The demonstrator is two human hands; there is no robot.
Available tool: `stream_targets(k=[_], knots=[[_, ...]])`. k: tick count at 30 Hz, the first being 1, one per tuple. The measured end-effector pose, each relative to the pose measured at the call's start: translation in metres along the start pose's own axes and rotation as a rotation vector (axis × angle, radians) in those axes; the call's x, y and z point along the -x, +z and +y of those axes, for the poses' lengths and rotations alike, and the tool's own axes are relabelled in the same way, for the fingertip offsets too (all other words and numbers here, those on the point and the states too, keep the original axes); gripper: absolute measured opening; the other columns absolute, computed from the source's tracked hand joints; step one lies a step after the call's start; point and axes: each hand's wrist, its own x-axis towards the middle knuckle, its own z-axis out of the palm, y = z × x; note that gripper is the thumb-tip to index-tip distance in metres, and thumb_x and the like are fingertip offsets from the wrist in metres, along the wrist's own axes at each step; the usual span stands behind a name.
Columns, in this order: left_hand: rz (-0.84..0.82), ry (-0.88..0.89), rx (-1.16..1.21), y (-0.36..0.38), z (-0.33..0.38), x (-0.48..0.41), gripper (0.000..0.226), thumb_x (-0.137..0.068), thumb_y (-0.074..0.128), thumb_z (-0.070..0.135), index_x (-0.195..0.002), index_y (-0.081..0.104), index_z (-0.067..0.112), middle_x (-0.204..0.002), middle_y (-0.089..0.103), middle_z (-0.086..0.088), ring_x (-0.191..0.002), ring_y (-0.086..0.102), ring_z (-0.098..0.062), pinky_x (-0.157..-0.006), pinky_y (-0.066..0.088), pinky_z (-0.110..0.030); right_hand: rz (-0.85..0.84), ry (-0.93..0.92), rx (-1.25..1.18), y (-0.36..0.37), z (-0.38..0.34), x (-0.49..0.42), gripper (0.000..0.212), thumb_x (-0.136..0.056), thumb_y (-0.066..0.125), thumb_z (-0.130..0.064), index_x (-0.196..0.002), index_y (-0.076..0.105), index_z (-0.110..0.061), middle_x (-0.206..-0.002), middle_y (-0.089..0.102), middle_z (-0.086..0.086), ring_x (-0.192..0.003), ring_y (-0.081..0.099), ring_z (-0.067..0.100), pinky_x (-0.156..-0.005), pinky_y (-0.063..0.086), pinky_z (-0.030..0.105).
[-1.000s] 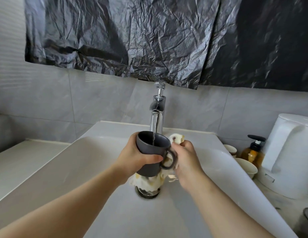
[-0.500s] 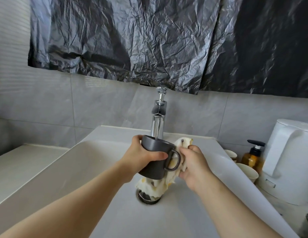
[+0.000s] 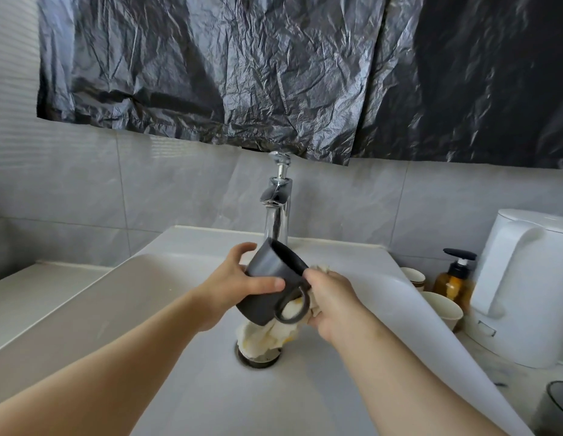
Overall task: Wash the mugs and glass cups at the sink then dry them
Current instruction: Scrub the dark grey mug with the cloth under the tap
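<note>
On the far left a pale counter (image 3: 31, 297) meets the rim of the white sink (image 3: 94, 297). Your left hand (image 3: 233, 286) reaches over the basin and wraps the body of the dark grey mug (image 3: 272, 278) — thumb across the near side, fingers curled round the far side. The mug is held in the air above the drain (image 3: 258, 357), tipped so its mouth faces up and away toward the chrome tap (image 3: 277, 199), which stands just behind it. The handle points toward you and to the right.

Your right hand (image 3: 333, 302) is just beside that handle, fingers closed on a cream and yellow cloth (image 3: 267, 336); the cloth pokes out above the hand and hangs below the mug down to the drain. It seems to press against the mug's side, though the hand hides the contact.

Further right, on the counter beyond the sink's edge, stand two pale cups (image 3: 440, 308), an amber pump bottle (image 3: 454, 283) and a white kettle (image 3: 525, 284) — all close together. A crinkled black plastic sheet (image 3: 273, 73) hangs on the tiled wall above.
</note>
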Motion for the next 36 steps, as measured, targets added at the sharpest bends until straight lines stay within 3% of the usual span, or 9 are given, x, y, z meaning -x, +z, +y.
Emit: stream_targets(k=[4,7,9,15,20,23,28,32,36], knots=[[0.0,-0.114,0.396,0.007,-0.011,-0.003,0.097,-0.052,0.085,0.035,-0.134,0.04,0.012,-0.123,0.059,-0.015,-0.096,0.068,-0.027,-0.07,0.058,-0.036,0.022,-0.038,-0.085,0.006,0.001,-0.002,0.015,-0.083,0.054,-0.007,-0.098,0.057,-0.011,-0.096,0.067,0.018,-0.082,0.065,0.03,-0.071,0.053,0.037],[-0.103,-0.261,0.641,0.003,-0.013,-0.002,0.066,-0.075,0.065,0.051,-0.126,0.055,0.01,-0.116,0.064,-0.014,-0.089,0.065,-0.026,-0.073,0.051,-0.032,0.021,-0.055,-0.036,0.009,0.003,0.0,0.023,-0.081,0.052,-0.005,-0.103,0.055,-0.011,-0.093,0.064,0.017,-0.076,0.06,0.027,-0.066,0.049,0.032],[-0.09,-0.329,0.759,-0.005,-0.013,-0.003,0.061,-0.079,0.055,0.045,-0.128,0.055,0.01,-0.115,0.062,-0.016,-0.087,0.062,-0.029,-0.078,0.046,-0.033,-0.009,-0.031,-0.031,0.012,0.003,0.003,0.024,-0.08,0.052,-0.004,-0.103,0.056,-0.01,-0.092,0.063,0.016,-0.075,0.058,0.026,-0.064,0.048,0.03],[-0.096,-0.331,0.755,-0.002,-0.009,0.003,0.051,-0.085,0.053,0.051,-0.105,0.069,0.007,-0.1,0.071,-0.014,-0.074,0.072,-0.027,-0.065,0.059,-0.034,-0.052,0.034,-0.061,0.014,0.002,0.002,0.025,-0.083,0.053,-0.007,-0.108,0.057,-0.01,-0.106,0.065,0.02,-0.087,0.063,0.03,-0.072,0.053,0.035],[0.062,-0.44,0.738,0.004,-0.001,0.001,0.058,-0.077,0.062,0.06,-0.109,0.064,0.012,-0.097,0.07,-0.013,-0.083,0.066,-0.03,-0.065,0.06,-0.039,-0.013,0.096,-0.073,0.007,-0.004,0.001,0.01,-0.089,0.048,-0.011,-0.091,0.057,-0.006,-0.073,0.055,0.015,-0.059,0.054,0.025,-0.058,0.046,0.028],[0.167,-0.557,0.653,0.004,0.006,0.004,0.055,-0.078,0.062,0.062,-0.097,0.06,0.011,-0.086,0.065,-0.013,-0.075,0.061,-0.032,-0.05,0.057,-0.031,0.135,0.071,-0.12,-0.006,-0.009,-0.006,0.008,-0.087,0.047,-0.013,-0.085,0.053,-0.009,-0.075,0.051,0.012,-0.066,0.052,0.024,-0.073,0.049,0.035],[0.12,-0.716,0.575,-0.003,0.003,0.003,0.062,-0.078,0.059,0.063,-0.096,0.057,0.004,-0.083,0.063,-0.016,-0.073,0.062,-0.038,-0.035,0.049,-0.023,0.276,0.029,-0.239,-0.021,-0.018,-0.008,0.019,-0.091,0.045,-0.019,-0.077,0.05,-0.008,-0.085,0.052,0.012,-0.077,0.051,0.024,-0.097,0.045,0.052],[0.081,-0.676,0.545,0.003,0.004,0.001,0.059,-0.079,0.057,0.062,-0.099,0.058,0.007,-0.084,0.064,-0.015,-0.07,0.062,-0.036,-0.034,0.047,-0.023,0.324,0.014,-0.343,-0.025,-0.026,-0.005,0.016,-0.091,0.046,-0.017,-0.077,0.048,-0.01,-0.081,0.053,0.009,-0.068,0.052,0.023,-0.083,0.047,0.038],[0.207,-0.559,0.453,0.003,0.009,0.0,0.046,-0.082,0.06,0.057,-0.092,0.056,0.012,-0.083,0.064,-0.012,-0.071,0.062,-0.027,-0.045,0.053,-0.027,0.376,0.006,-0.404,-0.031,-0.031,-0.004,0.017,-0.091,0.048,-0.022,-0.078,0.048,-0.011,-0.079,0.053,0.004,-0.072,0.053,0.023,-0.076,0.044,0.035]])
